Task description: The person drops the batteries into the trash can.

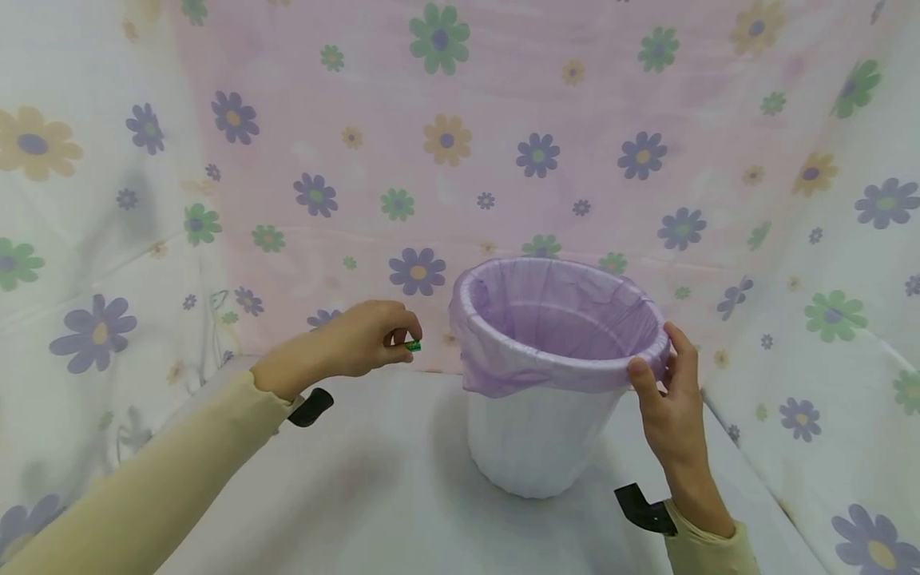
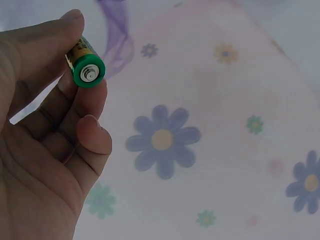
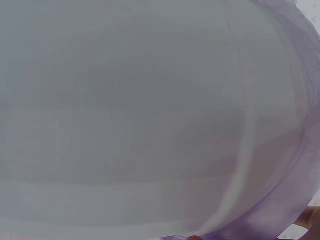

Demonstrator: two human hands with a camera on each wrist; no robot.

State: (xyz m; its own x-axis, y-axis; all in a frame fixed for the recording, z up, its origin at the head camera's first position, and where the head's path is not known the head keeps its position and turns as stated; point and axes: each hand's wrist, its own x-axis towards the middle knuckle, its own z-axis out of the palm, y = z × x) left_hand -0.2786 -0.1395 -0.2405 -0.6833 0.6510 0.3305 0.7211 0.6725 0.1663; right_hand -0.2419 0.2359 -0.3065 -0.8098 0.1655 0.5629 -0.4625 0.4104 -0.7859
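Observation:
Between the thumb and fingers of my left hand (image 1: 362,339) is a small battery (image 1: 413,346), pinched left of the bin in the head view. The left wrist view shows the battery (image 2: 89,67) with a green and gold wrapper, its metal button end facing the camera. A white trash bin (image 1: 539,443) lined with a purple plastic bag (image 1: 503,375) stands to the right. My right hand (image 1: 674,411) grips the bin's right rim over the folded bag edge, thumb on the near side. White bin wall (image 3: 125,125) fills most of the right wrist view.
The bin rests on a white surface (image 1: 345,479). Flower-printed cloth (image 1: 345,120) hangs behind and on both sides. A black strap piece (image 1: 311,407) sits at the left wrist, another (image 1: 644,511) at the right.

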